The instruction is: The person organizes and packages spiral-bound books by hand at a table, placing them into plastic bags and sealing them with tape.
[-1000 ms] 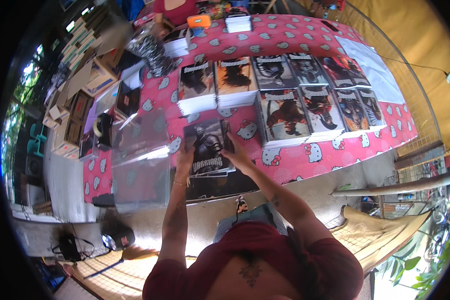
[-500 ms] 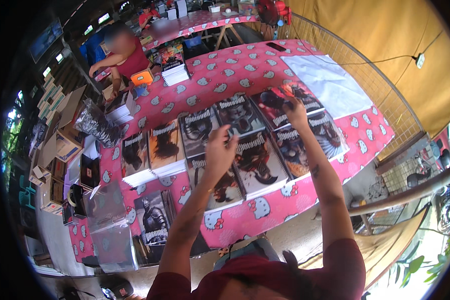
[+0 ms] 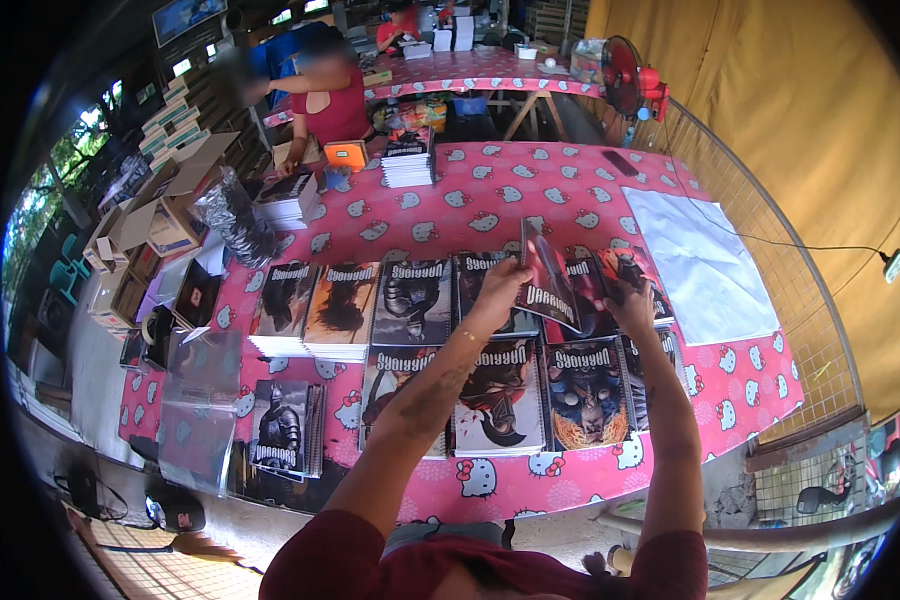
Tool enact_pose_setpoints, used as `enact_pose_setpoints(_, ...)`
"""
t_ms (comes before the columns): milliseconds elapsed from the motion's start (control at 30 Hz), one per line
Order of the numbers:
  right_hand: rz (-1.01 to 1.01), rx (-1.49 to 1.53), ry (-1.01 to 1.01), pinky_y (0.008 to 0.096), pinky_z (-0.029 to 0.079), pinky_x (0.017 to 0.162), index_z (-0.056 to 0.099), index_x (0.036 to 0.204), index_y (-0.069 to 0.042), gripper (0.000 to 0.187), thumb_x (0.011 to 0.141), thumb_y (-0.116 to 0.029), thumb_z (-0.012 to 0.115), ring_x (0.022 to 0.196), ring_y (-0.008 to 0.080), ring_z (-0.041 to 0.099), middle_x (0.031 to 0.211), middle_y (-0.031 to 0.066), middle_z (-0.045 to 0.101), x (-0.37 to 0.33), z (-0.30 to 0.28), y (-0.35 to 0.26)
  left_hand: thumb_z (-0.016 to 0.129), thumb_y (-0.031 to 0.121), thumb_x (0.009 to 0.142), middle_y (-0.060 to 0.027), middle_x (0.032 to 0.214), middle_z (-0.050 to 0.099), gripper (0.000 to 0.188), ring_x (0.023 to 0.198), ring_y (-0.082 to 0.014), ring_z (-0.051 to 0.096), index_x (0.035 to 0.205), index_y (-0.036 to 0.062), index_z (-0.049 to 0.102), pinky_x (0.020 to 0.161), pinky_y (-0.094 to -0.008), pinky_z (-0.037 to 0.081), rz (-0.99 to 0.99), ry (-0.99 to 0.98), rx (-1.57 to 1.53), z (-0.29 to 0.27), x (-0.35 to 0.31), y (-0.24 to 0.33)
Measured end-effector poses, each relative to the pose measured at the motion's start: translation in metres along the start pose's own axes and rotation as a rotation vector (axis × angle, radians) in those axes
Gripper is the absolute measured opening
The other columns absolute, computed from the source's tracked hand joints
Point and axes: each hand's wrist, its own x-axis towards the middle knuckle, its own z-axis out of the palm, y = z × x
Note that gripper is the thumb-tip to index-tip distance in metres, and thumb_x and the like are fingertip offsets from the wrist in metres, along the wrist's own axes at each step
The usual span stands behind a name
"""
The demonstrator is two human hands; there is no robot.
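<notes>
My left hand (image 3: pixel 503 290) grips a dark spiral notebook (image 3: pixel 548 280) by its left side, holding it raised and tilted above the stacks. My right hand (image 3: pixel 630 308) is at the far-right stack, its fingers curled on a red-and-black notebook (image 3: pixel 627 268) there. Two rows of notebook stacks with illustrated covers lie before me. The near row includes a notebook with a helmet picture (image 3: pixel 498 400) and one with a dark masked face (image 3: pixel 586 395). In the far row are an orange-toned notebook (image 3: pixel 340 303) and a grey armour-covered one (image 3: pixel 411 300).
A pink patterned cloth (image 3: pixel 450 205) covers the table. A small notebook pile (image 3: pixel 282 425) and clear plastic sleeves (image 3: pixel 198 410) lie near left. White sheet (image 3: pixel 705 260) and phone (image 3: pixel 620 163) are at right. A co-worker (image 3: pixel 330 105) sits beyond, near cardboard boxes (image 3: pixel 175 210). A red fan (image 3: pixel 635 80) stands behind.
My left hand, empty before, has moved right and now holds a raised notebook. My right hand has shifted to the stack farther right. The view has tilted.
</notes>
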Motion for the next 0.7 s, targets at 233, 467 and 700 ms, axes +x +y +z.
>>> enact_pose_setpoints(233, -0.135, 0.083, 0.14, 0.0497, 0.052, 0.087, 0.068, 0.111, -0.005, 0.03, 0.085, -0.019, 0.063, 0.1, 0.0413, 0.064, 0.108, 0.0238, 0.067, 0.013, 0.014, 0.028, 0.064, 0.015, 0.092, -0.004, 0.104, 0.064, 0.029, 0.103, -0.0176, 0.061, 0.119, 0.005, 0.06, 0.093, -0.035, 0.047, 0.334, 0.07, -0.141, -0.15, -0.185, 0.139)
enact_pose_setpoints(467, -0.064, -0.299, -0.016, 0.0494, 0.054, 0.087, 0.064, 0.105, -0.005, 0.02, 0.092, -0.019, 0.057, 0.103, 0.0416, 0.065, 0.11, 0.0227, 0.066, 0.007, 0.013, 0.003, 0.053, 0.028, 0.098, -0.0093, 0.1, 0.057, 0.05, 0.079, -0.0174, 0.052, 0.139, 0.0002, 0.045, 0.07, -0.0312, 0.047, 0.349, 0.109, -0.473, -0.301, -0.352, 0.133)
enact_pose_setpoints(700, -0.099, -0.456, 0.022, 0.0508, 0.056, 0.082, 0.05, 0.124, -0.006, 0.029, 0.099, -0.02, 0.049, 0.102, 0.0407, 0.066, 0.11, 0.0226, 0.065, 0.024, 0.026, 0.007, 0.047, 0.041, 0.099, -0.0153, 0.109, 0.056, 0.058, 0.078, -0.0176, 0.048, 0.141, 0.0006, 0.042, 0.068, -0.0306, 0.046, 0.398, 0.036, -0.759, -0.355, -0.452, 0.119)
